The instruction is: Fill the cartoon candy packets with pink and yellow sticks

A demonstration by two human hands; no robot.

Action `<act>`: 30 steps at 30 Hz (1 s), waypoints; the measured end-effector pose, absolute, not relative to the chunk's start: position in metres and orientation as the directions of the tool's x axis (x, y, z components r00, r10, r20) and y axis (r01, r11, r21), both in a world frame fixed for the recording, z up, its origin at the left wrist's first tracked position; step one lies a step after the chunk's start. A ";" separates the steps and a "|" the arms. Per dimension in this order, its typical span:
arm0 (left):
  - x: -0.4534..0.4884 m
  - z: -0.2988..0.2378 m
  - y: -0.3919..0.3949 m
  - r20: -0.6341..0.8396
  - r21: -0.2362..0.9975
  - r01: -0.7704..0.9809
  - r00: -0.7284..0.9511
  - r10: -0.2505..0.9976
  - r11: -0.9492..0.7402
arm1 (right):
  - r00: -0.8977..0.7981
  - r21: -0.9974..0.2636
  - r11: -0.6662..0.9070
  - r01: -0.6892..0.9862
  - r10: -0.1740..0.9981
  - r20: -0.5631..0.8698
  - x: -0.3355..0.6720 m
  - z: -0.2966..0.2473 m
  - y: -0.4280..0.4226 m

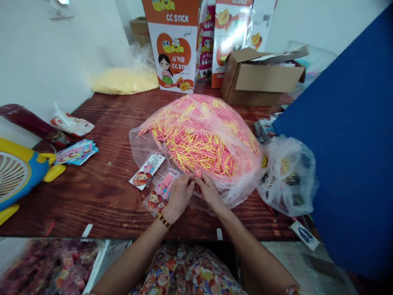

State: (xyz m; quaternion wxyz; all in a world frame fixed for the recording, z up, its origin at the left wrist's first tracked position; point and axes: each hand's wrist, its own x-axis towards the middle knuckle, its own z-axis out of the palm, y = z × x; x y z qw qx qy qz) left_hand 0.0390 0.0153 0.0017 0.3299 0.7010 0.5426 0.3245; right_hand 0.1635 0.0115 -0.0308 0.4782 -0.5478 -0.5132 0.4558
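Note:
A big clear plastic bag (245,164) lies open on its side, full of thin pink and yellow sticks (199,147). At its near edge my left hand (180,193) and my right hand (210,192) meet, both with fingers closed around a small bundle of pink sticks (198,174). The lower end of the bundle is mostly covered by my fingers. Beside my left hand is a clear printed packet (159,194) with pink contents, partly behind the wrist. A white printed card (147,170) lies just to its left.
Several wrappers (78,152) and a yellow-blue fan (18,176) stand left. Behind are a tall CC Stick box (176,53), an open cardboard box (260,78) and a bag of yellow material (125,80). A knotted plastic bag (288,176) and a blue panel (346,135) flank the right.

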 end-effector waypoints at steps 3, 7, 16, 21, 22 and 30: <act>0.049 0.007 0.012 0.168 0.868 0.412 0.284 0.944 -0.278 | 0.213 -0.981 -0.042 0.188 0.977 -0.001 0.175 -0.022 0.012; 0.050 0.010 0.005 0.106 0.938 0.270 0.372 0.922 -0.217 | 0.322 -0.928 -0.058 0.369 0.944 0.069 0.221 -0.002 0.025; 0.016 -0.002 0.003 -0.006 0.945 0.309 0.342 0.940 -0.106 | 0.181 -0.552 -0.186 0.813 0.981 -0.064 0.297 -0.014 0.061; 0.003 -0.006 0.005 0.011 0.927 0.353 0.313 0.950 -0.127 | 0.109 -0.389 -0.144 0.910 0.988 -0.109 0.275 -0.018 0.062; -0.003 -0.007 0.008 0.027 0.922 0.363 0.284 0.958 -0.133 | 0.124 -0.363 -0.159 0.918 0.985 -0.118 0.272 -0.018 0.062; -0.083 -0.008 0.071 0.131 0.623 0.782 -0.077 0.988 -0.021 | 0.119 -0.393 -0.097 0.914 0.992 0.032 0.283 -0.028 0.064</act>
